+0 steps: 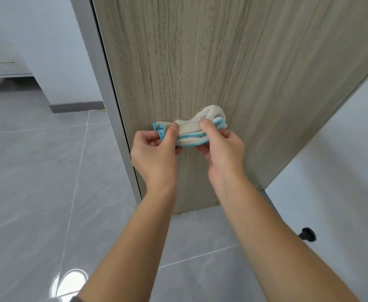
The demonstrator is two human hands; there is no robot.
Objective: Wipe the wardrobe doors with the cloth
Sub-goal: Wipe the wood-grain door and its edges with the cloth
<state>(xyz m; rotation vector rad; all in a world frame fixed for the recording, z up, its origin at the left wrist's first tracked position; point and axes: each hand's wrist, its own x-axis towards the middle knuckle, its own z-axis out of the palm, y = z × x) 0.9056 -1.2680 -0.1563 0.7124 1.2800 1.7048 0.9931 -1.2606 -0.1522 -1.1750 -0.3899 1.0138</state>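
In front of the wardrobe door (200,62), two bare forearms are reaching up from the bottom edge. The left hand (154,149) is pinching the left end of the folded cloth (191,129) between thumb and curled fingers, and the right hand (222,149) is gripping its right end, thumb on top. The cloth, cream with a blue hem, is hanging before the door's lower half; whether it is touching the wood is unclear. Low to the door's right, a black knob (308,234) is sitting by the white wall (342,171). Far left of the door, a white drawer unit (2,62) is standing on the grey tiled floor (37,171).
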